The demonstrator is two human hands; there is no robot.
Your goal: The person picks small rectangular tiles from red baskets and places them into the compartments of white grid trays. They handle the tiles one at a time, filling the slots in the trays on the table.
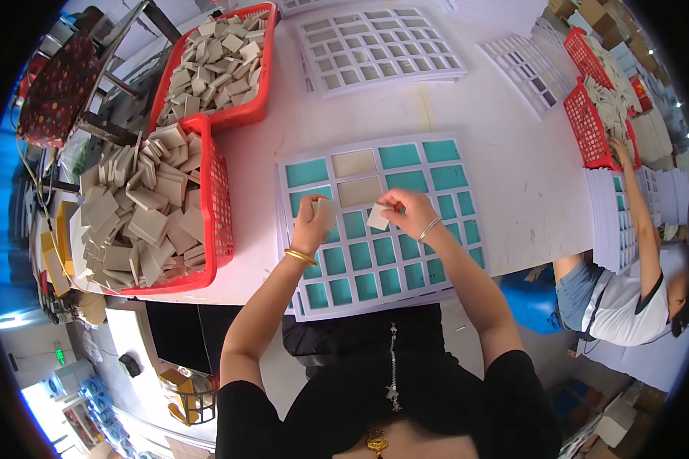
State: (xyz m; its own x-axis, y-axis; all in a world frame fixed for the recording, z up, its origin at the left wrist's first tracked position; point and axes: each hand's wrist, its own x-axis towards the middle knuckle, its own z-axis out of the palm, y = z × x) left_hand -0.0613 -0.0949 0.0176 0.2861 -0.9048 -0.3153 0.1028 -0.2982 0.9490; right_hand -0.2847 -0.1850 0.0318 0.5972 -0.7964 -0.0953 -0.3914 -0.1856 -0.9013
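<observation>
In front of me lies a white grid frame (357, 238) with teal-backed openings, on top of what looks like a stack of similar frames. Larger beige tiles (360, 193) fill two of its upper openings. Over the left part of the grid, my left hand (310, 218) is closed on a small pale tile (325, 216), slightly blurred. My right hand (411, 212) pinches another small pale tile (378, 216) by its edge, above the middle of the grid. The two hands are a short way apart.
Red baskets (220, 206) heaped with beige tiles stand at the left. More white grid frames (379, 50) lie stacked at the far side, with another frame (530, 73) at far right. On the right, a co-worker (628, 306) reaches into a red basket (587, 126).
</observation>
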